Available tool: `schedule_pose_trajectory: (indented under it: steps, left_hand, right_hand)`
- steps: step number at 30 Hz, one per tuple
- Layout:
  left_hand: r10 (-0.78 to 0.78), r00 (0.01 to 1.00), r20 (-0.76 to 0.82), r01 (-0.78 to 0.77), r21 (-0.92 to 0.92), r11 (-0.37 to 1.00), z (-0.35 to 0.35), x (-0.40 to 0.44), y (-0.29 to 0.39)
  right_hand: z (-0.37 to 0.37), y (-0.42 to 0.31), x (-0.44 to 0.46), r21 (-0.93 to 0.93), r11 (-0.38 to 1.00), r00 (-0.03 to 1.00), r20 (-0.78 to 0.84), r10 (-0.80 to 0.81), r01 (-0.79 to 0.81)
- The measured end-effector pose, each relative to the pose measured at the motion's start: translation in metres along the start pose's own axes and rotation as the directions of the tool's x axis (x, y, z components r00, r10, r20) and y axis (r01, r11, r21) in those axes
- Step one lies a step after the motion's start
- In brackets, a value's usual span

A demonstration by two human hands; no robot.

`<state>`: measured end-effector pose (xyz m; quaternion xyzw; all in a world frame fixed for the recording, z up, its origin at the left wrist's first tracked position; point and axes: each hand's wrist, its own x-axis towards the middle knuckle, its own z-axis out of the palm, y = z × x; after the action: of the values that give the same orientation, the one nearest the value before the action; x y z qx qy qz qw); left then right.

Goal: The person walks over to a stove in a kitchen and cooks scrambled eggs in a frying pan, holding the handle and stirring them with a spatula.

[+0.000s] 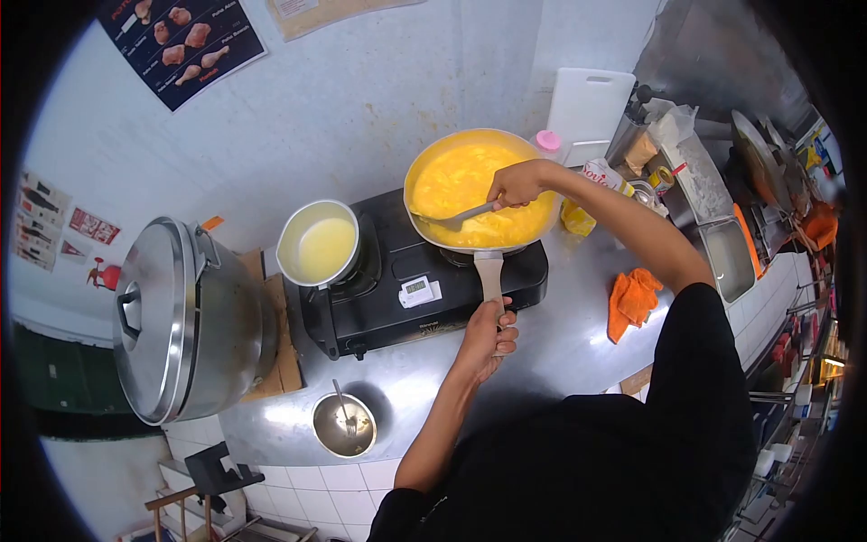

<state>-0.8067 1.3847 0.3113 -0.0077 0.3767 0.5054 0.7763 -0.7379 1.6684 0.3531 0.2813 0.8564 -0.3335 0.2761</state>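
A wide pan of yellow, partly set egg sits on the right side of a black two-burner stove. My left hand is wrapped round the pan's beige handle. Over the pan's right part, my right hand grips a grey spatula, its blade dipped in the egg near the left rim. On the left burner stands a small pot with pale yellow liquid. A white timer lies on the stove between the two.
To the left is a large lidded steel pot. A metal bowl with a fork stands near the counter's front edge. An orange cloth lies to the right. Behind are a white cutting board and a pink-lidded jar.
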Motion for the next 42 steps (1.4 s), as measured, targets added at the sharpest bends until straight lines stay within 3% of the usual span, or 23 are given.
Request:
schedule_pose_trajectory:
  steps: [6,15,18,24,27,28,31,34,37,40,42]
  left_hand:
    - [0.022,1.0,0.0,-0.022,-0.03,0.999,0.0,0.004,-0.005]
    - [0.068,0.998,0.016,-0.067,-0.049,0.997,0.0,0.006,-0.009]
    - [0.086,0.996,0.035,-0.082,-0.081,0.993,-0.002,0.008,-0.011]
    - [0.092,0.993,0.071,-0.084,-0.1,0.991,-0.004,0.009,-0.012]
    - [0.09,0.994,0.058,-0.084,-0.089,0.992,-0.002,0.008,-0.011]
    - [0.087,0.995,0.052,-0.083,-0.083,0.993,-0.001,0.008,-0.011]
    - [0.078,0.996,0.046,-0.075,-0.076,0.994,-0.001,0.008,-0.011]
    - [0.089,0.995,0.034,-0.085,-0.09,0.992,-0.002,0.008,-0.011]
    - [0.098,0.995,0.023,-0.095,-0.094,0.991,0.001,0.007,-0.013]
    - [0.107,0.994,0.03,-0.103,-0.11,0.989,0.001,0.01,-0.014]
    - [0.116,0.993,0.033,-0.111,-0.121,0.986,-0.001,0.01,-0.015]
  right_hand:
    - [0.004,0.005,0.014,0.184,0.983,0.993,-0.118,0.014,0.008]
    - [0.001,0.006,0.035,-0.018,0.954,0.888,-0.372,0.272,-0.3]
    - [-0.003,0.01,0.018,-0.016,0.955,0.874,-0.407,0.265,-0.296]
    - [-0.009,-0.011,-0.061,-0.195,0.974,0.949,-0.312,0.047,-0.112]
    - [-0.002,-0.039,-0.071,-0.312,0.946,0.993,-0.099,0.059,-0.087]
    - [0.003,-0.057,-0.078,-0.4,0.916,0.987,-0.156,-0.039,-0.027]
    - [0.017,-0.043,-0.013,-0.477,0.877,0.996,-0.092,0.023,-0.064]
    - [0.025,-0.028,0.031,-0.44,0.891,0.971,-0.24,0.007,-0.115]
    - [0.026,-0.025,0.042,-0.238,0.952,0.93,-0.354,0.1,-0.193]
    - [0.033,-0.041,0.025,-0.089,0.956,0.781,-0.6,0.172,-0.279]
    - [0.028,-0.043,0.017,-0.026,0.944,0.741,-0.627,0.24,-0.328]
